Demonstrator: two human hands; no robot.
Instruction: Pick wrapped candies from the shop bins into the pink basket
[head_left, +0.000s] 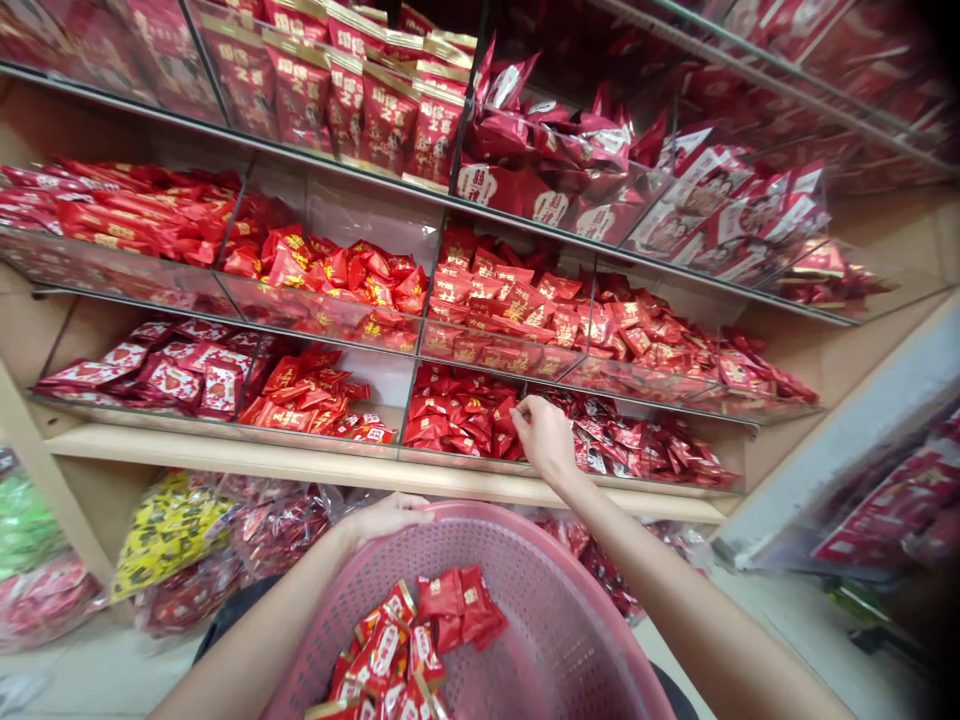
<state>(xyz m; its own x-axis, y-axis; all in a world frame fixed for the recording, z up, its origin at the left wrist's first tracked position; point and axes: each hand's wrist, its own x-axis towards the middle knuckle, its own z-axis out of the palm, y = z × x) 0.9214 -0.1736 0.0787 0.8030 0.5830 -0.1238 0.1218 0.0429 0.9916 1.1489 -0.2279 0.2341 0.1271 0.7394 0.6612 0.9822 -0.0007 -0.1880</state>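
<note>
Left hand (386,518) at the far rim of a pink perforated basket (559,620), closure of fingers hidden; red snack packets (424,655) inside, basket apparently only part-filled, more red packets (457,415) in the bottom-shelf compartment; right hand (546,435) over these, fingers curled narrow, hold on any packet impossible to tell. Around: bag of yellow packets (172,535), tiered wooden shelving (187,455), pale floor (780,600).

Right hand (545,432) at lowest shelf (225,462), fingers curled.
Left hand (390,517) grips pink basket (555,610) by far rim, below right hand; red packets (457,425) just left of right hand; wrapped packets (379,650) in basket, below left hand.
</note>
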